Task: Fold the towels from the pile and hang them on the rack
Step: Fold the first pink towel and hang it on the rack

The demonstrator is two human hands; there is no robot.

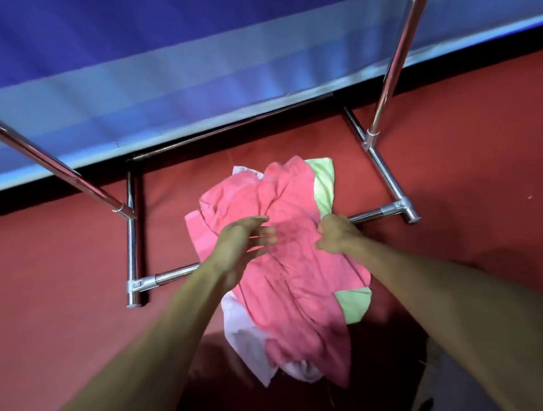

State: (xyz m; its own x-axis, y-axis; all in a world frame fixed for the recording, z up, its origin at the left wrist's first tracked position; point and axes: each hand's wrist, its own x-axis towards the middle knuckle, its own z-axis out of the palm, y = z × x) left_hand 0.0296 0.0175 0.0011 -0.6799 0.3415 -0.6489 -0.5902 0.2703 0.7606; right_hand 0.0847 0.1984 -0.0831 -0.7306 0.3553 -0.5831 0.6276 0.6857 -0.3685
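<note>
Picking the first towel off the pile, judging by both hands down on it and nothing yet on the rack. Next calls for a firm pinch on two corners, then a lift clear of the heap before folding.

Red floor (61, 266), matte and slightly soft-looking, under everything. Blue striped wall covering (191, 67) behind. Chrome rack (389, 179): polished round tubes, clamped joints, low base bars on the floor, uprights rising out of view.

Pile heaped across the near base bar: pink towel (286, 268) on top, crumpled, napped; green towel (324, 183) and white towel (243, 331) poking out beneath.

Left hand (244, 248) spread loose above the pink cloth, motion-blurred. Right hand (337, 234) curled at the pink towel's edge; true grip hard to tell.
</note>
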